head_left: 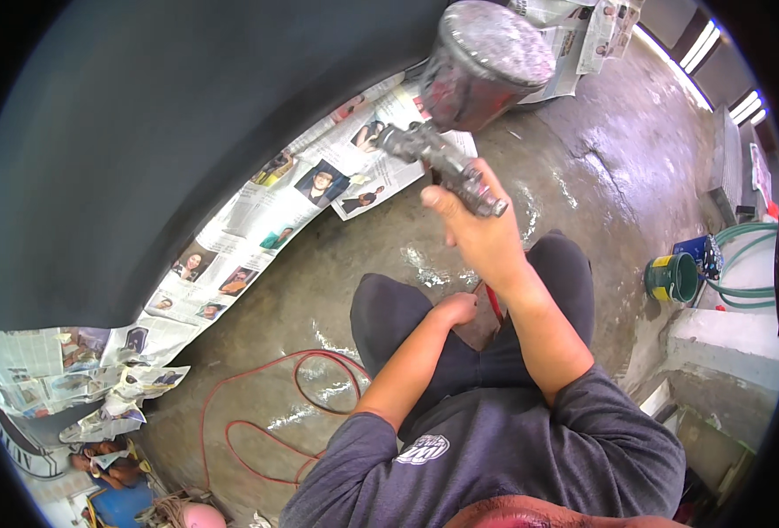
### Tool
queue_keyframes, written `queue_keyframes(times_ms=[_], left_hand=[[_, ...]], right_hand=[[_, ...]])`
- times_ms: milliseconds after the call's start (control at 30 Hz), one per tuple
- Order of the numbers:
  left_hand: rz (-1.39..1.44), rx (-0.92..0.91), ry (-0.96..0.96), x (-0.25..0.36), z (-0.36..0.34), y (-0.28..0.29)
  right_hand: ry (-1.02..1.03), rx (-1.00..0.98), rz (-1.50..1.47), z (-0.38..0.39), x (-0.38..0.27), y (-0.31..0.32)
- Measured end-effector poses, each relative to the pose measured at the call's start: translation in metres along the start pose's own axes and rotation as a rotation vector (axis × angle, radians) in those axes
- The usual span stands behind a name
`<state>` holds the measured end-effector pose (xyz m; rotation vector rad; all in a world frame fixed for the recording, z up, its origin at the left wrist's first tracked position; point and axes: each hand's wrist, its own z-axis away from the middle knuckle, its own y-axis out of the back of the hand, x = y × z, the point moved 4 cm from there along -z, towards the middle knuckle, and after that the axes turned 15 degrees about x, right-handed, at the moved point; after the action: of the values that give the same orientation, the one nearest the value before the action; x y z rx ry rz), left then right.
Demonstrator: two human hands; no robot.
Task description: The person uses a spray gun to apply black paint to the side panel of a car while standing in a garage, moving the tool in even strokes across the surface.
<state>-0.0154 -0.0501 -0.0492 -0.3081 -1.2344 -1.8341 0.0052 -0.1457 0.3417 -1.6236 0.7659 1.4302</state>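
Nearest is the person's dark grey T-shirt (530,449), above dark trousers (389,317) with the knees bent. At the near left, a pink rounded object (203,516) lies beside a blue item (117,508). Loops of thin red hose (306,353) spread over the shiny, wet-looking grey floor (618,211), left of the knees. The left hand (456,308) sits low between the knees, its fingers curled; a red strip shows just to its right, but whether the hand holds it cannot be told. Farther forward, the right hand (486,233) is wrapped around the handle of a paint-smeared spray gun (442,160), raised above the floor with its nozzle end toward the left. A large, splattered cup (486,79) sits on its far side. To the right stand a green bucket (660,280) and coiled green hose (746,231) near a pale concrete ledge (733,341). Beyond the gun, at left, newspaper sheets (244,242) line the lower edge of a broad, dark, curved panel (169,132).
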Motion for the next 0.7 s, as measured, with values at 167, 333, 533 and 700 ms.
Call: queue_keyframes(times_ms=[167,333,533,700], left_hand=[[0.307,0.297,-0.163,0.034,0.004,0.068],[1.113,0.367,-0.181,0.155,0.030,0.190],[1.299,0.279,-0.377,0.180,0.071,0.238],[1.551,0.388,-0.325,0.159,0.107,0.233]], right_hand=[[0.126,0.256,0.016,-0.030,-0.012,0.044],[0.201,0.506,0.106,-0.046,-0.018,0.092],[0.104,0.348,0.074,-0.026,-0.029,0.051],[0.141,0.086,-0.017,-0.008,-0.031,0.008]])
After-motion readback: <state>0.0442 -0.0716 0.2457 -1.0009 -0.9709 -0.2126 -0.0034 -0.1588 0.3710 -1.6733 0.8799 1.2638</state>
